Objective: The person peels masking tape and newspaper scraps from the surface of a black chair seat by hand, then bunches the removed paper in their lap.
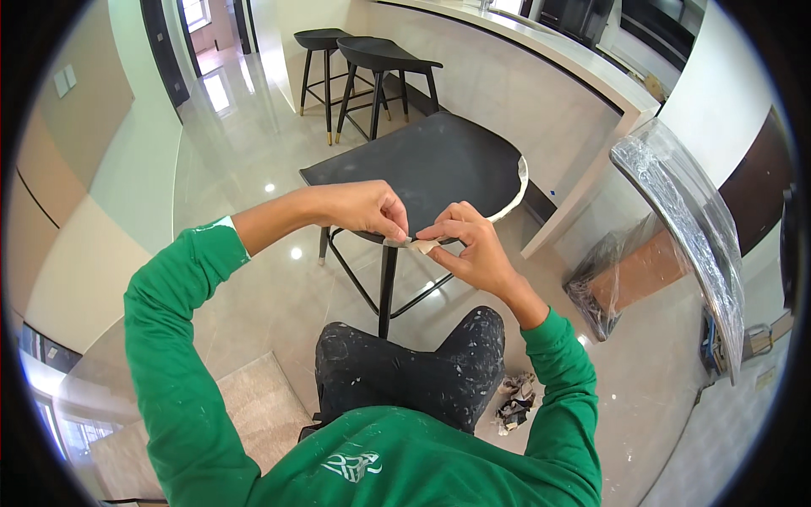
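The black stool [431,156] stands upright directly before the person, the near edge of its seat facing the knees; this position probably keeps that edge within reach of both hands. A pale strip [425,246] lies at the near edge, above a leg [388,287]. The left hand [365,207] reaches in from the left side, thumb and forefinger pinching the strip at the edge. The right hand [473,249] pinches the strip just beside them, thumb below and forefinger above. The close, paired grip presumably gives fine control: one hand can steady the strip while the other works it. A pale band [517,193] follows the right edge of the seat up to the far right corner.

The fingers cover the contact points; whether the strip is bonded to the edge or free of it cannot be determined. Whether strip and band are one continuous piece is also unclear, as the right hand blocks the run between them. The underside of the seat is out of sight. The scraps [515,404] on the floor, beside the person's right leg, are partly covered by the sleeve and too jumbled to identify.
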Demonstrator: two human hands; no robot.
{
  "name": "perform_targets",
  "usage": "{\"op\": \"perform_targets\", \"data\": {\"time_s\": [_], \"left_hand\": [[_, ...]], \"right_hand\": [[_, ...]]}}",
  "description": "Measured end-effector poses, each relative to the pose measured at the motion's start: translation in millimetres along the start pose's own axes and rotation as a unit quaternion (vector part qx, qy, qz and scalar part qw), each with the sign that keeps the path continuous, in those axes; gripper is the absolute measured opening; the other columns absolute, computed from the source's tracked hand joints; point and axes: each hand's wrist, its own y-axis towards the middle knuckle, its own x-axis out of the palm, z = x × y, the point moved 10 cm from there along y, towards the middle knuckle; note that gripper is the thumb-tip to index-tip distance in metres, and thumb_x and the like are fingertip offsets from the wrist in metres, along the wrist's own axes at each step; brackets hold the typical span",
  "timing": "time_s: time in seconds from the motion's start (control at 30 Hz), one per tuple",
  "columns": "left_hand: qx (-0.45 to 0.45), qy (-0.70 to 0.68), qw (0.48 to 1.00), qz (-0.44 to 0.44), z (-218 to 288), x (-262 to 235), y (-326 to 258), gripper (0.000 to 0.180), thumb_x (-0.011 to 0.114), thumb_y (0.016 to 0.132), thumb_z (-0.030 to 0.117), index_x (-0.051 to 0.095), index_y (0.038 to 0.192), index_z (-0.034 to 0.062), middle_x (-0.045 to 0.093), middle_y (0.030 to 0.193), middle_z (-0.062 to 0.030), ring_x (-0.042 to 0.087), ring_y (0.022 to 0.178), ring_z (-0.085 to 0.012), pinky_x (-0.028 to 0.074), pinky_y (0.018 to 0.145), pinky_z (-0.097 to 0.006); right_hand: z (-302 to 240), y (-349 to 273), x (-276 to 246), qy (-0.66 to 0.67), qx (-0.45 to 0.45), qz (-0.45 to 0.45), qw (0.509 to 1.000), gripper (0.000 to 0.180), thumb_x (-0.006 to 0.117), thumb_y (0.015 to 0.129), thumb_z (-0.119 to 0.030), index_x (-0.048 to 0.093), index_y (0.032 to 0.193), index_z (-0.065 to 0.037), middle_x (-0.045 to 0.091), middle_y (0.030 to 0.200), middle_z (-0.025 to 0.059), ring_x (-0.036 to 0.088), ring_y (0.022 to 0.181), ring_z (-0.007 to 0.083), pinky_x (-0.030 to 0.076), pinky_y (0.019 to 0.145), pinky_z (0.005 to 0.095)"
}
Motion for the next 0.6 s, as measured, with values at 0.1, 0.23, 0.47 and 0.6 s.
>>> {"op": "perform_targets", "data": {"time_s": [0.1,0.23,0.47,0.6], "left_hand": [[-0.016,0.017,1.0,-0.002,4.0,-1.5,4.0,0.025,0.073,0.096,0.022,0.074,0.107,-0.0005,0.073,0.095,-0.002,0.063,0.085,-0.0109,0.05,0.077,-0.029],[0.002,0.057,0.998,-0.006,12.6,2.1,1.3,0.018,0.072,0.095,0.018,0.069,0.1,0.0005,0.07,0.093,-0.0027,0.063,0.084,-0.0137,0.049,0.074,-0.031],[0.263,0.335,0.855,0.297,62.6,30.8,-50.8,0.01,0.068,0.093,0.009,0.061,0.098,0.0027,0.057,0.093,-0.0103,0.059,0.087,-0.0303,0.05,0.079,-0.042],[0.252,0.361,0.777,0.451,55.1,48.7,-74.0,0.012,0.071,0.088,0.006,0.062,0.096,0.0023,0.059,0.093,-0.0095,0.059,0.085,-0.0296,0.05,0.077,-0.041]], "right_hand": [[0.8,-0.2,0.0,0.0,0.003,-0.006,1.0,0.027,0.077,0.074,-0.002,0.081,0.1,-0.01,0.062,0.087,0.0039,0.057,0.087,0.0199,0.047,0.075,0.0326],[-1.3,0.0,0.8,0.01,0.003,-0.006,1.0,0.028,0.078,0.073,-0.001,0.081,0.1,-0.01,0.061,0.087,0.0041,0.057,0.087,0.0202,0.047,0.075,0.0326],[2.5,-4.4,-3.6,-0.004,-0.01,0.015,1.0,0.033,0.078,0.069,0.004,0.081,0.098,-0.01,0.06,0.085,0.004,0.056,0.085,0.021,0.047,0.072,0.0329],[-2.5,-7.3,-3.5,-0.01,-0.043,0.042,0.998,0.031,0.079,0.069,0.004,0.08,0.096,-0.01,0.06,0.086,0.0035,0.055,0.085,0.0223,0.048,0.072,0.0341]]}}
